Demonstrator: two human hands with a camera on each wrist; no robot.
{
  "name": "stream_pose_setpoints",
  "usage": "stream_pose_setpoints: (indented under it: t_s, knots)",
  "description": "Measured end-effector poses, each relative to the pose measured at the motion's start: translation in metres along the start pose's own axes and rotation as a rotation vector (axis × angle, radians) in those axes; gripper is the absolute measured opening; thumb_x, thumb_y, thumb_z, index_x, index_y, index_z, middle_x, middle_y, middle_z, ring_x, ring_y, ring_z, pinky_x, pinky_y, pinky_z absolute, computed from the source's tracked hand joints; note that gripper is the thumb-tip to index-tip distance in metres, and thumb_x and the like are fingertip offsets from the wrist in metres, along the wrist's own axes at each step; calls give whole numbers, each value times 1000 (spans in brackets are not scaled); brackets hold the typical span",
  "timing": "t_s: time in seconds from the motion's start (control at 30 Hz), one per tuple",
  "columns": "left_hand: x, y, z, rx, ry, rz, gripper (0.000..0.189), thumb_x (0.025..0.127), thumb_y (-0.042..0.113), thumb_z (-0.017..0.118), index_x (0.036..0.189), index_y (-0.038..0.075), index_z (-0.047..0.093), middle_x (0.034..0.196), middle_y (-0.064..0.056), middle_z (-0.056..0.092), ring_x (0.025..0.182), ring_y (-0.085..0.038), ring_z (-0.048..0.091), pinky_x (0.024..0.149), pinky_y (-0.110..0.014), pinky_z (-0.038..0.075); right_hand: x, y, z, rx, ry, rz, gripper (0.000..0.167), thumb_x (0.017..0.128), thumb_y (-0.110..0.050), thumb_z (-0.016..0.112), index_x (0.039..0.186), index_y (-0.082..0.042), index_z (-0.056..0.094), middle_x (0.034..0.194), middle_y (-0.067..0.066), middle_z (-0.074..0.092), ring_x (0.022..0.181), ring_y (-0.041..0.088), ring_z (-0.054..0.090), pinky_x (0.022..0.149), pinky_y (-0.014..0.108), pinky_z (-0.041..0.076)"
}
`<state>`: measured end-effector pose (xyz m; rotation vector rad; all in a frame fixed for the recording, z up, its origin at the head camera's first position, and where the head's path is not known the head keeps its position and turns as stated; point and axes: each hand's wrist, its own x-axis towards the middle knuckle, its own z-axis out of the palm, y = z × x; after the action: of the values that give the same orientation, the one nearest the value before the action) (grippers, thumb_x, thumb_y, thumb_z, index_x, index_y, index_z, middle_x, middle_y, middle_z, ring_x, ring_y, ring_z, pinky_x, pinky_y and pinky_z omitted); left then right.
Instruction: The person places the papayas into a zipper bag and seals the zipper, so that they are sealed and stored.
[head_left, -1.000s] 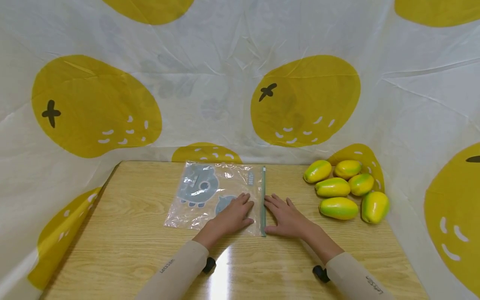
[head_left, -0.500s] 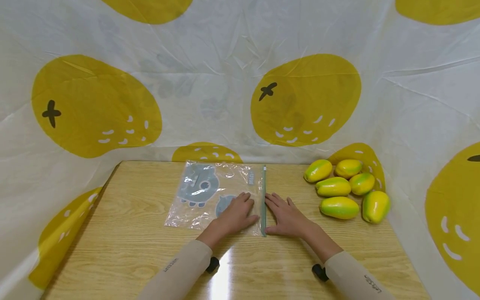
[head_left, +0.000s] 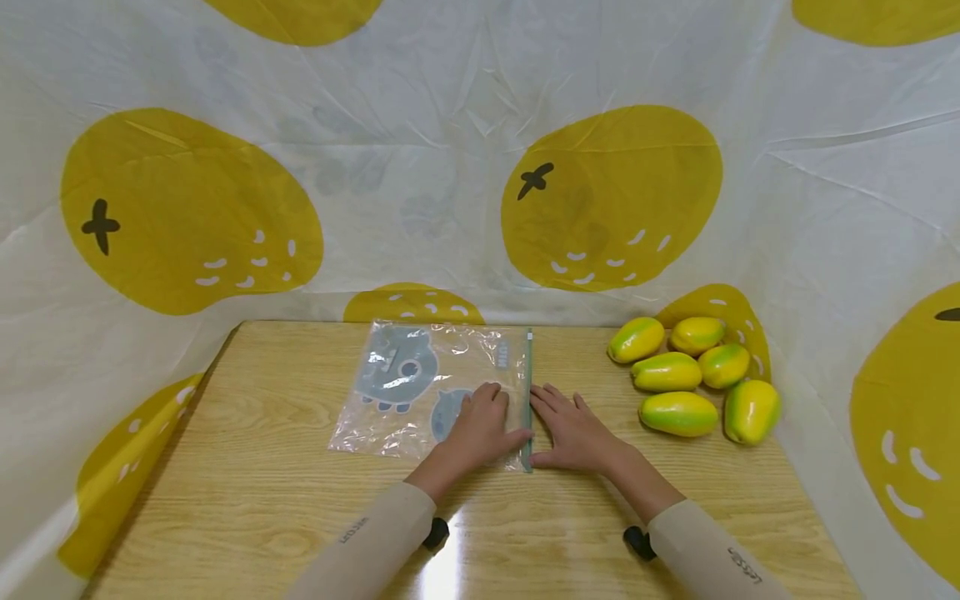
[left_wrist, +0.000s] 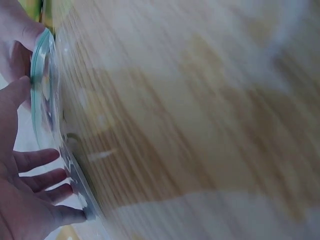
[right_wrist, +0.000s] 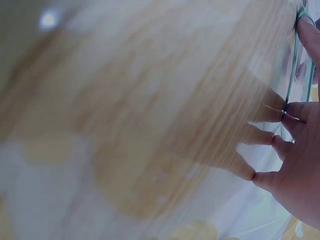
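Note:
A clear plastic zip bag (head_left: pixel 405 358) with blue-grey animal prints lies flat on the table, its green zip edge (head_left: pixel 528 358) toward the right. My left hand (head_left: pixel 480 427) rests on the bag near that edge, fingers straight and spread, thumb stretched out to the green strip. On the other side of the strip, my right hand (head_left: pixel 573 435) has its fingertips and thumb right at the edge. The left wrist view shows the green strip (left_wrist: pixel 35 95) bowed up from the table between the hands. In the right wrist view, a gap shows between two green lines of the mouth.
Several yellow-green papaya-like fruits (head_left: pixel 678 415) lie grouped at the right back of the wooden table (head_left: pixel 247 500). A white cloth (head_left: pixel 420 183) with large yellow fruit prints hangs behind and along both sides.
My left hand has slid slightly right, and its thumb has stretched out to the green zip edge. The right hand, bag and fruits stay nearly in place.

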<state>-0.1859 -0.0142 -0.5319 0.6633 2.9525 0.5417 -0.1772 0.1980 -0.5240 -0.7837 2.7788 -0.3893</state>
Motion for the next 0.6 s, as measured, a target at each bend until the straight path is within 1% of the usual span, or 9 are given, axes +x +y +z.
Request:
stream_pose_setpoints:
  t_s: [0.07, 0.2, 0.4, 0.6]
  knots:
    - [0, 2, 1, 8, 13, -10, 79, 89, 66, 67, 131, -1, 62, 147, -19, 53, 141, -31, 46, 112, -62, 41, 0, 0, 0, 4, 1, -1, 109, 84, -70, 71, 161, -4, 33, 171, 12, 25, 158, 39, 20, 116, 76, 20]
    - [1, 6, 0, 4, 10, -35, 83, 89, 67, 67, 134, -2, 60, 148, -20, 52, 142, -33, 45, 113, -63, 40, -1, -1, -1, 9, 7, -3, 107, 84, -68, 72, 160, -3, 34, 171, 12, 26, 158, 39, 20, 116, 77, 20]
    - [3, 8, 1, -17, 12, -57, 82, 88, 62, 70, 137, -3, 58, 149, -21, 50, 144, -35, 43, 114, -66, 37, 0, -1, 0, 16, 10, -6, 108, 83, -68, 73, 160, -3, 34, 170, 12, 27, 158, 39, 21, 116, 77, 20]
    - [5, 11, 2, -3, 10, -77, 75, 86, 55, 72, 133, -3, 60, 145, -19, 53, 142, -35, 44, 113, -66, 38, 1, 0, 1, 17, 7, -6, 109, 83, -69, 73, 160, -3, 33, 170, 12, 27, 158, 39, 21, 116, 77, 20]
